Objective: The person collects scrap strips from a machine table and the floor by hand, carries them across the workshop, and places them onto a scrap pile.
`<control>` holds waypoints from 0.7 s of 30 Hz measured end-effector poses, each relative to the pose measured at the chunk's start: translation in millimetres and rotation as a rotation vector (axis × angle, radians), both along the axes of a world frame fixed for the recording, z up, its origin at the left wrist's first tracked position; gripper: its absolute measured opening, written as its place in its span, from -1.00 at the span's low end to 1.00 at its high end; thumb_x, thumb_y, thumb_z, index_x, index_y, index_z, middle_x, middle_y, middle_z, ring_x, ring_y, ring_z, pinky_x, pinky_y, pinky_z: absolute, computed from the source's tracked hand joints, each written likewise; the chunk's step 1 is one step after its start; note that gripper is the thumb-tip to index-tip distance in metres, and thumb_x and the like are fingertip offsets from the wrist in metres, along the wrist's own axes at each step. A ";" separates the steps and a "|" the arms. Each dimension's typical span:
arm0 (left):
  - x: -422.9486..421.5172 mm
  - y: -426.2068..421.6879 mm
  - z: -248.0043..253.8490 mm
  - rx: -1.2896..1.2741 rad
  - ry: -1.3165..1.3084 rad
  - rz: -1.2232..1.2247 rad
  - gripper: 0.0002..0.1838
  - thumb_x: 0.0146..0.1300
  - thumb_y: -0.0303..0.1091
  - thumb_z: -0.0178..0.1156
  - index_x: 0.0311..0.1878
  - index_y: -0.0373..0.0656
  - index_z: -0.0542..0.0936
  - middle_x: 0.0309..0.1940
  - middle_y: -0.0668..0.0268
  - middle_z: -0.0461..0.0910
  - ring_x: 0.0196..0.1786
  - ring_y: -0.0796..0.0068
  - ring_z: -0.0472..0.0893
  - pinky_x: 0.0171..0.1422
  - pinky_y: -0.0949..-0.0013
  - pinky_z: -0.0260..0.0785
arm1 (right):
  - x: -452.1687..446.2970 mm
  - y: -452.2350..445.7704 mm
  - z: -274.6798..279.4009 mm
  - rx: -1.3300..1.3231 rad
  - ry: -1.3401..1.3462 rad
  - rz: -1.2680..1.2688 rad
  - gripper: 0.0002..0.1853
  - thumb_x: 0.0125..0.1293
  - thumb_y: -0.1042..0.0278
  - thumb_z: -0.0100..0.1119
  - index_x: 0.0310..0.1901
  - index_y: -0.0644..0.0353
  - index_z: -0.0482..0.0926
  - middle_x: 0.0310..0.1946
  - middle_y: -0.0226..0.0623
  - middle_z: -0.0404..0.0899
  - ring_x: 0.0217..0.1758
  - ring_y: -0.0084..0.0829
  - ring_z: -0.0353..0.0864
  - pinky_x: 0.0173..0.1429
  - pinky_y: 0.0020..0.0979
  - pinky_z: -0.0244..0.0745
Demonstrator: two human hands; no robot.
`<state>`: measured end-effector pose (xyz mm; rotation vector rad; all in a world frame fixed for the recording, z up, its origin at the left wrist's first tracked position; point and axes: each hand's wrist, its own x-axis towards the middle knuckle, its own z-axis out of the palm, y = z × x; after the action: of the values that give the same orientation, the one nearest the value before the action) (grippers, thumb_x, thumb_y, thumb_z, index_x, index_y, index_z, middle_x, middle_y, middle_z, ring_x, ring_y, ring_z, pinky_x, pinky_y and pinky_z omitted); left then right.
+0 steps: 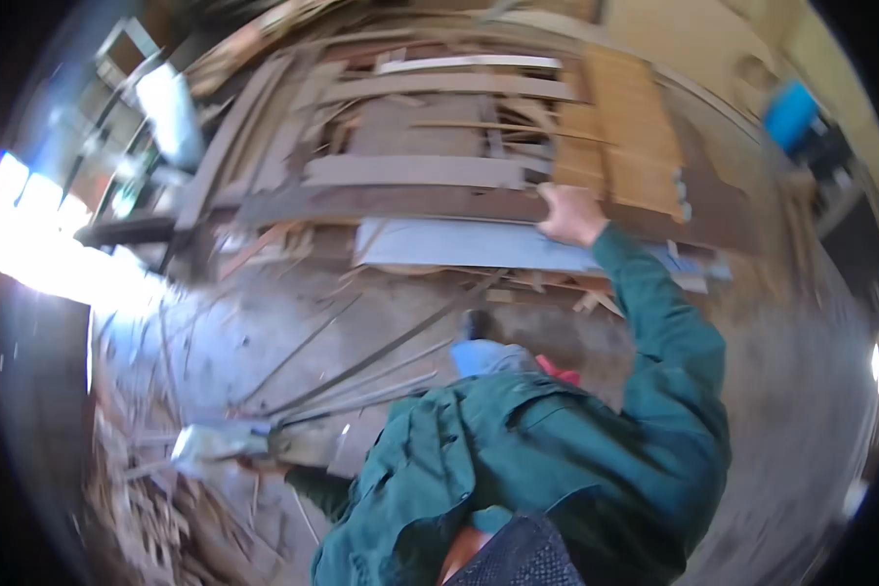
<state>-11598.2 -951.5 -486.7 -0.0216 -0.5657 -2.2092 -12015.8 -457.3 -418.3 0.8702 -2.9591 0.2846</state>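
Observation:
My right hand reaches forward, its fingers curled over the edge of a long dark brown board on the wood pile. Just below that board, a pale bluish-white panel juts out toward me. My left hand is low at the left, small and smeared, so its fingers cannot be made out. Near it is a pale, shiny, blurred thing; whether the hand holds it is unclear. Long thin strips run across the floor close to that hand.
Light planks and a yellowish wood panel lie stacked on the pile. Splintered scraps litter the floor at lower left. A blue object stands at far right. Bright light enters from the left.

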 end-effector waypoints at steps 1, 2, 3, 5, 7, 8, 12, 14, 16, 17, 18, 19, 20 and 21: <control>-3.4 3.2 4.8 -0.014 -0.012 0.035 -0.11 -0.02 -0.04 0.22 0.29 -0.35 0.12 0.14 0.07 0.28 0.19 0.19 0.31 0.36 0.15 0.09 | -16.7 -10.3 -4.1 -0.025 0.010 0.002 -0.55 -0.20 0.13 0.25 -0.21 0.15 0.49 -0.44 -0.07 0.58 -0.30 -0.05 0.58 -0.26 -0.07 0.46; -12.8 7.0 6.8 -0.021 -0.019 0.076 -0.11 -0.02 -0.03 0.22 0.29 -0.36 0.12 0.13 0.07 0.28 0.18 0.19 0.32 0.35 0.15 0.10 | -44.1 -20.6 -5.4 -0.023 0.000 0.017 -0.56 -0.19 0.14 0.25 -0.22 0.14 0.49 -0.44 -0.08 0.58 -0.30 -0.05 0.58 -0.26 -0.07 0.46; -21.3 11.4 9.8 -0.022 -0.033 0.116 -0.11 -0.01 -0.01 0.21 0.29 -0.36 0.12 0.12 0.06 0.29 0.17 0.19 0.33 0.35 0.15 0.10 | -65.5 -28.2 -11.0 -0.011 -0.019 0.021 -0.58 -0.18 0.14 0.25 -0.23 0.13 0.49 -0.44 -0.08 0.58 -0.30 -0.04 0.58 -0.26 -0.07 0.46; -40.9 21.7 13.6 -0.023 -0.053 0.202 -0.10 0.00 0.02 0.21 0.29 -0.38 0.11 0.10 0.06 0.30 0.16 0.19 0.34 0.34 0.15 0.11 | -114.4 -43.6 -34.0 -0.038 -0.007 0.068 -0.60 -0.18 0.15 0.25 -0.26 0.12 0.47 -0.44 -0.09 0.58 -0.30 -0.03 0.58 -0.24 -0.06 0.46; -61.1 35.6 19.4 -0.033 -0.078 0.278 -0.11 -0.01 -0.01 0.22 0.28 -0.36 0.12 0.09 0.08 0.32 0.14 0.18 0.35 0.32 0.14 0.13 | -144.9 -65.4 -35.7 0.025 -0.050 0.075 -0.59 -0.16 0.17 0.23 -0.20 0.11 0.47 -0.40 -0.05 0.57 -0.27 -0.02 0.57 -0.21 -0.06 0.46; -69.6 36.3 25.6 -0.054 -0.102 0.305 -0.13 -0.03 -0.04 0.23 0.27 -0.35 0.13 0.07 0.10 0.34 0.13 0.18 0.36 0.31 0.13 0.16 | -156.2 -73.7 -47.3 0.047 -0.071 0.075 -0.57 -0.16 0.18 0.22 -0.18 0.10 0.47 -0.39 -0.04 0.57 -0.26 -0.02 0.57 -0.20 -0.06 0.46; -84.5 4.5 6.0 -0.113 -0.141 0.233 -0.11 0.05 0.06 0.14 0.31 -0.34 0.09 0.13 0.02 0.32 0.13 0.17 0.38 0.32 0.12 0.14 | -177.8 -98.9 -64.1 -0.049 -0.176 0.158 -0.55 -0.11 0.25 0.15 -0.08 0.08 0.47 -0.36 -0.03 0.57 -0.26 0.00 0.57 -0.22 -0.06 0.46; -115.7 -8.5 18.1 -0.122 -0.165 0.223 -0.11 0.05 0.06 0.13 0.31 -0.34 0.09 0.13 0.03 0.32 0.13 0.17 0.38 0.31 0.12 0.14 | -184.9 -98.5 -67.4 -0.109 -0.179 0.208 -0.62 -0.11 0.30 0.14 -0.15 0.08 0.45 -0.36 -0.07 0.56 -0.26 -0.02 0.56 -0.23 -0.06 0.45; -145.5 -21.4 23.2 -0.140 -0.171 0.236 -0.11 0.05 0.07 0.12 0.32 -0.34 0.09 0.13 0.03 0.32 0.13 0.17 0.38 0.31 0.12 0.14 | -196.3 -96.3 -64.8 -0.045 -0.167 0.189 -0.65 -0.13 0.34 0.14 -0.19 0.08 0.44 -0.38 -0.13 0.55 -0.27 -0.04 0.56 -0.24 -0.07 0.45; -152.8 -24.2 26.4 -0.142 -0.176 0.252 -0.11 0.05 0.07 0.12 0.32 -0.34 0.09 0.13 0.03 0.32 0.13 0.17 0.38 0.31 0.12 0.14 | -208.7 -92.8 -75.0 -0.030 -0.155 0.198 -0.65 -0.13 0.36 0.14 -0.20 0.08 0.43 -0.38 -0.16 0.54 -0.26 -0.05 0.56 -0.24 -0.07 0.45; -160.9 -26.4 27.6 -0.151 -0.187 0.276 -0.11 0.05 0.07 0.12 0.32 -0.34 0.09 0.13 0.03 0.32 0.13 0.17 0.38 0.31 0.13 0.14 | -217.4 -90.0 -76.8 -0.015 -0.147 0.221 -0.66 -0.14 0.37 0.15 -0.22 0.08 0.42 -0.38 -0.18 0.54 -0.26 -0.06 0.56 -0.24 -0.08 0.44; -165.0 -26.9 30.1 -0.157 -0.192 0.297 -0.11 0.05 0.07 0.11 0.32 -0.34 0.09 0.13 0.04 0.32 0.13 0.18 0.38 0.31 0.13 0.14 | -224.5 -83.6 -77.0 0.004 -0.148 0.230 -0.69 -0.16 0.42 0.10 -0.26 0.10 0.43 -0.43 -0.12 0.54 -0.28 -0.06 0.56 -0.21 -0.10 0.45; -165.5 -26.2 32.6 -0.163 -0.197 0.315 -0.11 0.05 0.08 0.11 0.32 -0.34 0.09 0.13 0.04 0.32 0.13 0.18 0.38 0.31 0.13 0.15 | -231.0 -78.0 -77.6 0.004 -0.156 0.230 -0.69 -0.16 0.42 0.10 -0.26 0.10 0.43 -0.43 -0.12 0.54 -0.28 -0.06 0.56 -0.21 -0.10 0.45; -163.9 -24.6 33.9 -0.171 -0.190 0.324 -0.11 0.05 0.08 0.11 0.32 -0.34 0.09 0.13 0.04 0.32 0.13 0.18 0.38 0.31 0.13 0.15 | -232.1 -68.5 -75.7 0.000 -0.149 0.251 -0.68 -0.17 0.42 0.10 -0.26 0.10 0.44 -0.42 -0.12 0.54 -0.27 -0.06 0.56 -0.20 -0.10 0.45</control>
<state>-11762.0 -976.1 -452.8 0.1800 -0.8027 -1.8547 -12248.0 -525.9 -494.0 1.2769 -2.9793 0.3750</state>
